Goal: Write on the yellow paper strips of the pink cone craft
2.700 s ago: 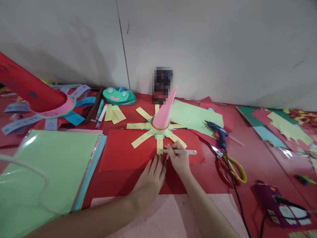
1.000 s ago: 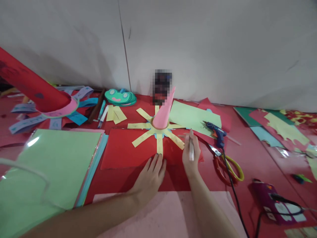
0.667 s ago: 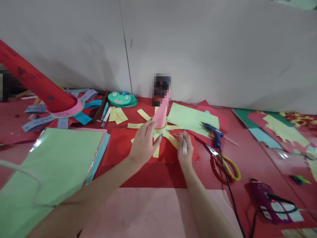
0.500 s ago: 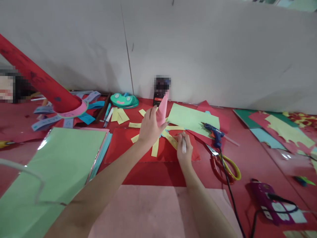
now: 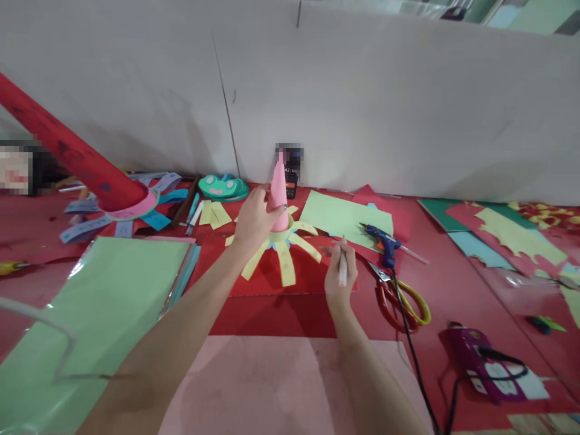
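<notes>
My left hand (image 5: 254, 217) is closed around a pink paper cone (image 5: 278, 196), thumb on its right side. Yellow paper strips (image 5: 286, 266) spread out like rays from the cone's base, over a red sheet (image 5: 312, 278). The cone stands nearly upright. To the right of the strips, my right hand (image 5: 339, 275) grips a white marker (image 5: 343, 269), its tip pointing up and away from me. The marker is apart from the paper strips.
A blue glue gun (image 5: 384, 241) and red-and-yellow scissors (image 5: 399, 302) lie at right, beside a light green sheet (image 5: 347, 211). A phone (image 5: 291, 181) leans on the wall. Green sheets (image 5: 131, 278) and a tall red cone (image 5: 67, 145) are at left. A purple device (image 5: 487, 362) sits front right.
My left hand has moved left with the pink cone, which has gone from tilted to nearly upright. The yellow strips have lifted and turned with it. The marker has come away from the strips.
</notes>
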Demonstrator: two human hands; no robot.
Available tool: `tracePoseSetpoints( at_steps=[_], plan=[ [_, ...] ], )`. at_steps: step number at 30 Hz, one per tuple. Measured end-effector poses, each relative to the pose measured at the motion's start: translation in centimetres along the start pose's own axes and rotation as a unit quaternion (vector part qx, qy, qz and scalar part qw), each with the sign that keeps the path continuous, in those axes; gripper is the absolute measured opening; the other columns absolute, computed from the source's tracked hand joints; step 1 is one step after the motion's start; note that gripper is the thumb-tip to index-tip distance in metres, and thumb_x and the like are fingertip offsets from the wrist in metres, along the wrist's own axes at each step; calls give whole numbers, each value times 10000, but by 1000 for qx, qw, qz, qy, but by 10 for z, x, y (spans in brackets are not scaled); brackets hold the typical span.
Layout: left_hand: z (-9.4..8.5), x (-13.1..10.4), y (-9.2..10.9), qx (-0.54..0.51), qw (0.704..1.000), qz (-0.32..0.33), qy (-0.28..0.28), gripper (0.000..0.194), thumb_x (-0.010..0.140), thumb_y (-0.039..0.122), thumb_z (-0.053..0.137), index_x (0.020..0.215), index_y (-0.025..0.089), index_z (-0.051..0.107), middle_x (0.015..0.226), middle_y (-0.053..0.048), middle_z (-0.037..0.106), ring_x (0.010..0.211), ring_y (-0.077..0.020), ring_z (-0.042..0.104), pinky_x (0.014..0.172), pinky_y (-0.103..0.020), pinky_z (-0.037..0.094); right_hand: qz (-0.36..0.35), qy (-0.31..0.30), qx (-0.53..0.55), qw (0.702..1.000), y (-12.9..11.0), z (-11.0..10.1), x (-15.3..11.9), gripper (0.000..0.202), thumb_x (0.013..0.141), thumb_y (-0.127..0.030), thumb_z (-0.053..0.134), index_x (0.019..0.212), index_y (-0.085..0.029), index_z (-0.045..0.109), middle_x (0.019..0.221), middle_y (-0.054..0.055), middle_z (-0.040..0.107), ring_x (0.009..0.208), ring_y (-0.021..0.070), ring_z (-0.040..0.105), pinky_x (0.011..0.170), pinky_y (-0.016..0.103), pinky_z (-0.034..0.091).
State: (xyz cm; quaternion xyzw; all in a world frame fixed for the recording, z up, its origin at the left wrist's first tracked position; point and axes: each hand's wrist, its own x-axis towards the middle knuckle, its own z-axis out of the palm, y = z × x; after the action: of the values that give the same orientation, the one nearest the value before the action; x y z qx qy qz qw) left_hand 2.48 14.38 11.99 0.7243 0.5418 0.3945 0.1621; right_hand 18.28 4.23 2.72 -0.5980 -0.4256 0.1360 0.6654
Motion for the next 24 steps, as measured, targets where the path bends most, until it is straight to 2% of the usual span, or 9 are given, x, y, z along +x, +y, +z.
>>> tracePoseSetpoints(
  at_steps=[3, 5, 10, 15, 19, 24],
  plan=[
    [-16, 3, -4, -55, 995, 22, -86, 480, 762, 143, 674, 1219, 200, 542, 1159, -40, 648, 1031, -193, 624, 898, -318, 489, -7, 11, -9, 1000, -1, -1, 1, 198, 933, -357, 431, 923, -186, 530, 793, 56, 682, 741, 170, 672, 764, 326, 516],
    [-24, 5, -7, -54, 990, 25, -125, 466, 749, 151, 673, 1200, 187, 566, 1143, -50, 662, 1022, -203, 633, 902, -333, 493, -4, 14, -14, 1000, -1, -1, 1, 208, 932, -363, 428, 925, -182, 530, 798, 67, 689, 746, 172, 670, 773, 335, 516],
    [-42, 9, -15, -37, 993, 1, -116, 428, 754, 218, 670, 1171, 163, 591, 1181, -79, 656, 1071, -236, 619, 959, -388, 476, 14, 11, -20, 1000, 2, -1, 2, 231, 928, -394, 419, 927, -189, 524, 833, 76, 694, 780, 185, 672, 793, 363, 520],
    [-59, 14, -23, -144, 984, -34, -101, 509, 751, 317, 687, 1225, 192, 549, 1243, -79, 621, 1132, -257, 595, 943, -407, 507, -6, 20, -14, 1000, 3, -1, 3, 222, 930, -391, 407, 916, -198, 516, 829, 55, 686, 853, 196, 668, 879, 403, 495],
    [-57, 13, -28, -199, 971, -34, -129, 568, 705, 347, 726, 1224, 199, 547, 1294, -79, 591, 1205, -272, 544, 992, -422, 478, -19, 16, -33, 999, 7, 0, 4, 242, 932, -397, 394, 943, -196, 529, 885, 57, 671, 943, 201, 651, 941, 414, 466],
    [-39, 7, -38, -189, 959, 9, -213, 576, 732, 389, 693, 1248, 191, 531, 1268, -80, 604, 1178, -254, 560, 1007, -430, 453, -37, -31, -77, 996, 19, 0, 5, 199, 927, -359, 396, 966, -197, 505, 955, 74, 659, 964, 178, 636, 937, 389, 476]
  ],
)
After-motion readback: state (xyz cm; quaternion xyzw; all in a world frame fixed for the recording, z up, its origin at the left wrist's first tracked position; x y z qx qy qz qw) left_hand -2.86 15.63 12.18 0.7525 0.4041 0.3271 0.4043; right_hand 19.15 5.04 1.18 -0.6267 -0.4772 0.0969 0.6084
